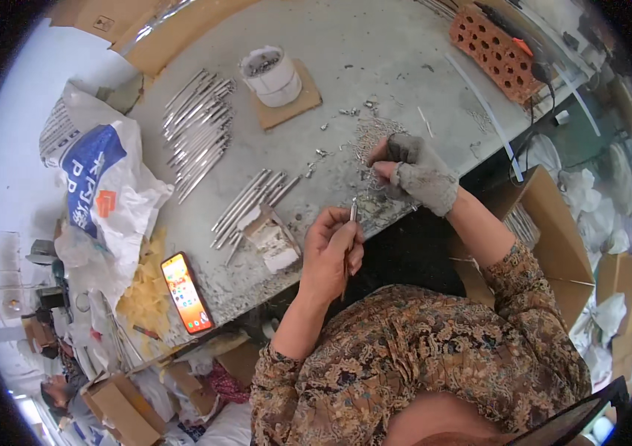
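Currently, your left hand [333, 251] has its grip closed around a thin rod [354, 210] at mid-frame, by the lower edge of the tabletop [375, 48]. The rod's long axis runs nearly up the frame, its tip toward the top. From that tip, the chain-like pile [372, 134] lies up and slightly right. Your gloved right hand [421, 175] is nearer it, fingers drawn narrow; whether they pinch anything, I can't tell.
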Motion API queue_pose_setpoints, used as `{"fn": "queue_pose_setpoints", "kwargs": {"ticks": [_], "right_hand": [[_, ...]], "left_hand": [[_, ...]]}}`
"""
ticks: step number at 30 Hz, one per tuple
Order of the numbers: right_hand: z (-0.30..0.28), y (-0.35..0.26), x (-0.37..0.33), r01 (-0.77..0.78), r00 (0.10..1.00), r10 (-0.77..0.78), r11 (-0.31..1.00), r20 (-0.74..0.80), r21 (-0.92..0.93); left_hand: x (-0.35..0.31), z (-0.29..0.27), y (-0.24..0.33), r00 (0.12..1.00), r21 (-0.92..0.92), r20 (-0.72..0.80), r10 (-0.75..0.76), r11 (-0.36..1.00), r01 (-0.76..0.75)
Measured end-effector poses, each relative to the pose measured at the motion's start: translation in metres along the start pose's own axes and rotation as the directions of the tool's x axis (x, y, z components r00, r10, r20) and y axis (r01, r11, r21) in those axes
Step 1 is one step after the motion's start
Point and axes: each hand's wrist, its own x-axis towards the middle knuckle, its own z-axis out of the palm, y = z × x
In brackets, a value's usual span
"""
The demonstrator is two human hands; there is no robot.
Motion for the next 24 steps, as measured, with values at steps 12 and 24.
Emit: {"fn": "queue_pose_setpoints", "kwargs": {"ticks": [12, 24], "right_hand": [[0.016, 0.003, -0.044, -0.047, 0.988, -0.047, 0.813, 0.146, 0.580], [0.015, 0.013, -0.050, -0.148, 0.953, -0.093, 0.687, 0.288, 0.711]], "left_hand": [[-0.012, 0.012, -0.010, 0.991, 0.031, 0.039, -0.131, 0.991, 0.130], [-0.018, 0.016, -0.012, 0.970, 0.025, 0.095, -0.222, 0.975, 0.221]]}}
